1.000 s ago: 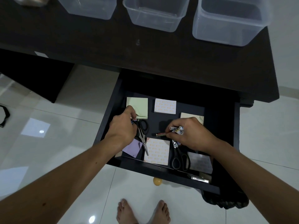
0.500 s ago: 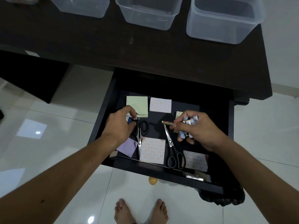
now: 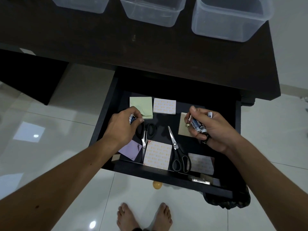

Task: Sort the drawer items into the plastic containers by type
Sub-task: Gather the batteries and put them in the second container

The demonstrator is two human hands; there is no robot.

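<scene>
The black drawer (image 3: 106, 104) is pulled out below the dark desk. My left hand (image 3: 123, 127) is closed around a small battery (image 3: 132, 120) at the drawer's left, over the handles of one pair of black scissors (image 3: 150, 130). My right hand (image 3: 211, 129) holds a bundle of several batteries (image 3: 197, 125) above a tan note pad (image 3: 182, 125). A second pair of scissors (image 3: 176, 150) lies between the hands. Green (image 3: 140, 105), purple (image 3: 130, 150) and patterned white pads (image 3: 164, 105) lie in the drawer. Three transparent plastic containers (image 3: 151, 12) stand on the desk.
The dark desk top (image 3: 116, 47) stretches above the drawer. A metal clip (image 3: 200, 180) lies at the drawer's front right corner. On the white tiled floor are my bare feet (image 3: 144, 217), a small yellow ball (image 3: 157, 185) and a dark bundle (image 3: 228, 200) under the drawer's right corner.
My right hand has lifted from the scissors area and drawn right and back with the batteries gathered in it. My left hand has stayed by the scissors handles, still closed on its battery.
</scene>
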